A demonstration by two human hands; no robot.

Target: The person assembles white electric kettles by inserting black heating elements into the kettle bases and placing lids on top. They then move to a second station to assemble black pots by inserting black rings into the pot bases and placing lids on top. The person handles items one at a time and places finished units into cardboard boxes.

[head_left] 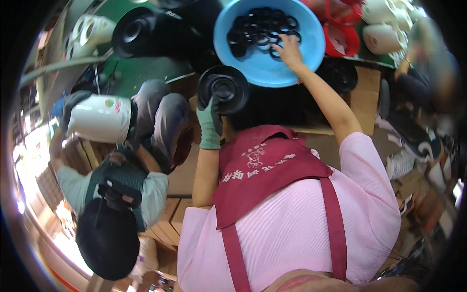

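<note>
Black rubber rings [262,29], thin and circular, lie in a loose tangled pile inside a round light-blue plastic basin [311,53] at the 12 o'clock position of the view. The right hand [290,51], bare, reaches into the basin at the 4 o'clock edge of the pile; its fingertips [281,45] pinch narrowly on one ring, though the exact contact is small in view.

At the 8 o'clock side of the basin, just beside its rim, the left hand [210,124], in a green knitted glove, holds a black round moulded disc [224,87] with concentric ridges and a glossy finish. The gloved fingers close on the disc's lower edge.

A pink ribbed shirt and a dark red fabric apron [265,168] fill the 6 o'clock area. At 9 o'clock, a co-worker in a black cap [108,238] holds a white cylindrical smooth-walled appliance body [99,118]. Flat brown cardboard sheets [362,100] lie at 3 o'clock of the basin.
</note>
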